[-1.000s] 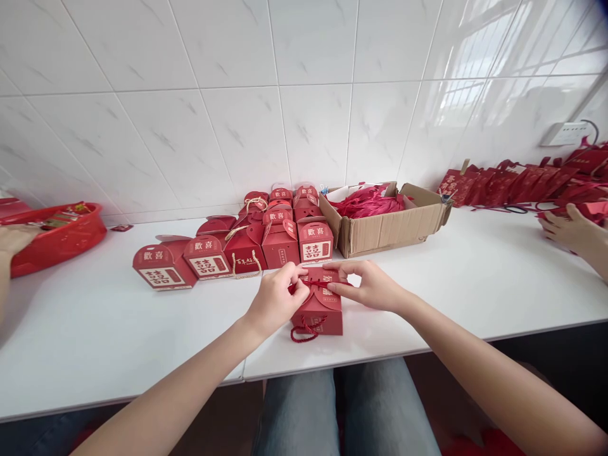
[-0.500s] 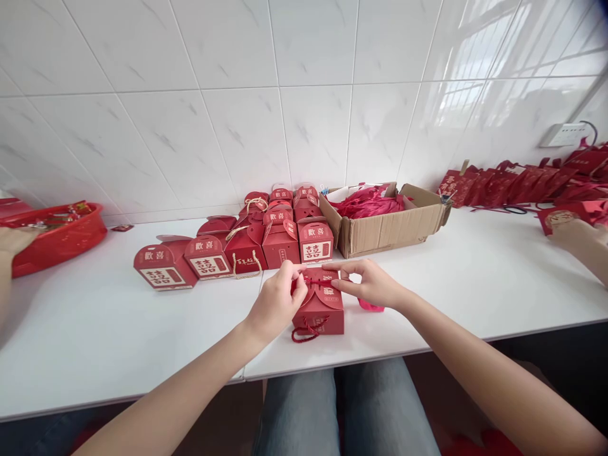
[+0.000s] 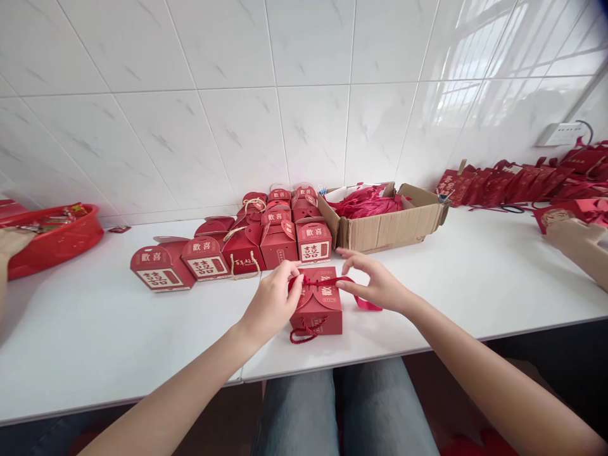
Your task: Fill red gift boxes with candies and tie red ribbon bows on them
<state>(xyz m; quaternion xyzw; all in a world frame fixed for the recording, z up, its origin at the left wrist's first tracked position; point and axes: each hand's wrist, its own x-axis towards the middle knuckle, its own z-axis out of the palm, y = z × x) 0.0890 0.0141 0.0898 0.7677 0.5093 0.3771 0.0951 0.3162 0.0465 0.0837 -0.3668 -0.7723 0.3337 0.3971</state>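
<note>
A red gift box (image 3: 316, 316) with overlapping rounded flaps lies on the table in front of me, a twisted red cord handle (image 3: 308, 330) hanging at its near side. Across its top runs a red ribbon (image 3: 323, 282), drawn together at the middle. My left hand (image 3: 273, 303) pinches the ribbon at the box's left edge, its fingertips partly hiding the end. At the right edge my right hand (image 3: 375, 285) grips the ribbon by the thumb, with the index finger lifted away. The ribbon's loose end trails onto the table under that hand.
Several finished-looking red boxes (image 3: 206, 258) stand behind to the left. A cardboard box (image 3: 392, 231) of red ribbons is at the back. At far left, a person's hand (image 3: 14, 242) reaches a red basin (image 3: 61, 248); at far right another hand (image 3: 574, 240) touches red packaging (image 3: 546, 218).
My right hand's index finger has lifted off the box and its fingers have spread. More ribbon now shows stretched between my hands. The loose end has shifted slightly.
</note>
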